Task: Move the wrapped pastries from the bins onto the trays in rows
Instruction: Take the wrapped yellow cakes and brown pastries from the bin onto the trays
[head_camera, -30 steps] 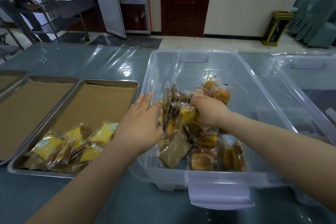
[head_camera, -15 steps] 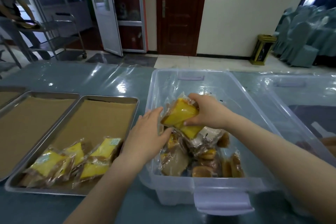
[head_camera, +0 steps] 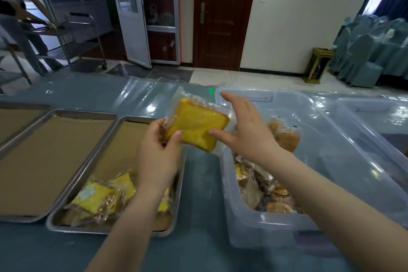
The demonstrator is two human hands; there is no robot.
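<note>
**Head view: a yellow wrapped pastry (head_camera: 196, 126) held up between tray (head_camera: 86, 174) and bin (head_camera: 254, 229)**

The left hand (head_camera: 159, 157) pinches the pastry's near left corner, thumb on top and fingers curled behind the wrapper. The right hand (head_camera: 249, 126) is spread wide with straight fingers. Its thumb tip lies against the wrapper's near right edge, and it grips nothing. The pastry hangs tilted in the air, above the gap between the tray's right rim and the bin's left wall.

The left forearm crosses the tray's near right corner and hides part of what lies there. At the tray's near end a loose heap of yellow packets (head_camera: 97, 199) rests on brown paper lining. A second tray (head_camera: 55, 113), lined the same way, sits just beside it on the left. The corner of a third tray (head_camera: 24, 106) shows at the table's left edge.

The clear plastic bin holds a pile of wrapped brown and golden pastries (head_camera: 265, 190) along its left wall, and the right forearm passes over its near end. A second clear bin (head_camera: 371, 106) stands just beside it on the right; I cannot tell what it holds.

All of this rests on a blue-grey table (head_camera: 198, 249) under a clear plastic sheet. Beyond its far edge are a dark wooden door (head_camera: 223, 17), a gold waste bin (head_camera: 318, 66), covered chairs (head_camera: 371, 51), a metal trolley (head_camera: 72, 40) and another person (head_camera: 15, 6) at far left.
</note>
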